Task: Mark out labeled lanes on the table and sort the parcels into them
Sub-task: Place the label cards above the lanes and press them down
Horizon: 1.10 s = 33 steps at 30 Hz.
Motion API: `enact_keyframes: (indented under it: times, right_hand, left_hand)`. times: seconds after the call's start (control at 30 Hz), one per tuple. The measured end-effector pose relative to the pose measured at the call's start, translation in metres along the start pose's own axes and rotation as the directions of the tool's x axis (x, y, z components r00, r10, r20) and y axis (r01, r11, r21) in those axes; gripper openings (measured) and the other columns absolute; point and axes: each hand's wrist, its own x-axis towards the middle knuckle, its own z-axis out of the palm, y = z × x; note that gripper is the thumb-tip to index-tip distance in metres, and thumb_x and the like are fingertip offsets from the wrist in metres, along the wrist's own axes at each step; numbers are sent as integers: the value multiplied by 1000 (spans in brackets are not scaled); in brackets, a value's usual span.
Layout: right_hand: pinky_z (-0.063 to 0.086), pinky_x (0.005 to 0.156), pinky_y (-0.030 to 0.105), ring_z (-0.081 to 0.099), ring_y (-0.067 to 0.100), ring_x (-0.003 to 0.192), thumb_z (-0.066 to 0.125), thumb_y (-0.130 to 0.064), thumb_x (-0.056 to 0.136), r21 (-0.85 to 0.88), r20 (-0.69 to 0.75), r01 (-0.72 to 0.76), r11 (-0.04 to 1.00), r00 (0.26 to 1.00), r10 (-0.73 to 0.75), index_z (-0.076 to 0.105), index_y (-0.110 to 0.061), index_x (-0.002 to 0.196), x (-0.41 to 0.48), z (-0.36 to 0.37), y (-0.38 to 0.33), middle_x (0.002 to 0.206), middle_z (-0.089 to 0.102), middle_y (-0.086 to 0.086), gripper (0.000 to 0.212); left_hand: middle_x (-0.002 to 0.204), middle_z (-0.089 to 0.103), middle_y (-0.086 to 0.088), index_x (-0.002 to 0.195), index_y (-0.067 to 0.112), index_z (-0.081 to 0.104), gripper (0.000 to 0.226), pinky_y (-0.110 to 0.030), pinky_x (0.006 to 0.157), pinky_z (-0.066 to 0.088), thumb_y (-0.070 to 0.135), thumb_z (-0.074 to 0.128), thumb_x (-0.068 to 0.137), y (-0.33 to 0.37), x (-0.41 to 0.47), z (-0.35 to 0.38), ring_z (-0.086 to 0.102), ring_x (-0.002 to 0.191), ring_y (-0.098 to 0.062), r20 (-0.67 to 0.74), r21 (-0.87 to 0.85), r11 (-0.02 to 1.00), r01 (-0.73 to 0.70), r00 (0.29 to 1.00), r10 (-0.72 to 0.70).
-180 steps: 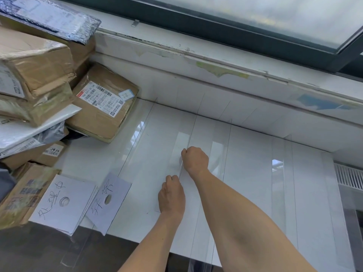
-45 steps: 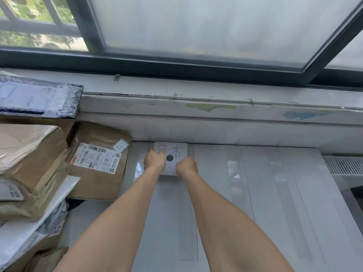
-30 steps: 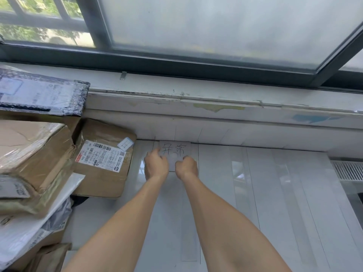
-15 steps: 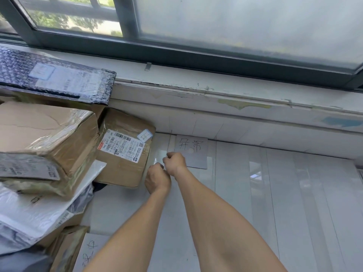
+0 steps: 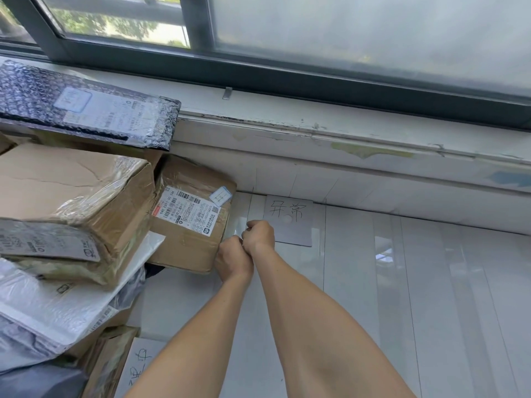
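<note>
Now reaching forward with both bare forearms over the white table, wrists almost crossing at the far left part of it. Keeping the left hand knuckles-up in a fist, just beside the near right corner of the brown parcel with the printed shipping slip. Holding the right hand likewise curled, slightly farther out, touching the left at the knuckles and overlapping the lower left edge of the paper label. Fingertips of both tucked under and hidden; cannot tell whether pinching anything, though with a faint clear glint just left of the right fist.

Label lying flat against the back wall, handwritten characters facing up, between two thin dark lane lines drawn across the tabletop.

At left, stacked high: a large taped carton, a dark bubble mailer on top, white mailers underneath. At the bottom edge, partly cut off, a second handwritten sheet. Behind it all, a chipped white sill under a dark-framed window.
</note>
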Motion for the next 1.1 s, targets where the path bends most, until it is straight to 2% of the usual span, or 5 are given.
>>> enact_keyframes:
  times: [0.6,0.67,0.77,0.87,1.1]
  right_hand:
    - [49,98,35,60,29,118,62,-15,90,74,22,15,997,1000,-17,64,-7,126,8,3,7,128,64,12,37]
    - [51,94,34,62,27,114,59,-19,91,26,-43,71,997,997,-70,67,-11,124,5,-6,11,124,67,9,34]
    - [52,80,33,65,28,100,48,-20,96,-77,-255,130,989,956,-146,70,-16,113,0,-32,19,107,72,7,28]
    - [44,68,28,66,27,92,46,-22,100,-83,-408,127,988,901,-150,70,-13,109,-2,-69,30,101,72,6,27]
    - [36,61,29,59,30,78,42,-23,99,-45,-436,72,996,896,-85,67,-5,85,-12,-98,48,83,67,11,34]
  left_hand:
    - [90,66,-19,81,4,55,22,-42,66,48,14,41,95,-6,6,7,63,84,-37,-14,263,948,-180,982,191]
    - [101,64,-19,96,6,57,15,-43,73,47,8,42,95,-6,2,11,61,94,-38,-29,301,926,-227,969,247]
    - [131,55,-12,133,7,51,40,-39,94,44,-1,45,95,-7,-8,22,51,121,-30,-47,355,865,-355,917,396]
    - [150,42,-9,141,8,47,47,-33,110,33,-3,45,96,-2,-21,37,37,138,-24,40,393,740,-545,814,579]
    - [132,57,-3,131,10,57,34,-31,93,43,9,46,99,9,-54,37,49,121,-21,22,293,748,-596,786,618]
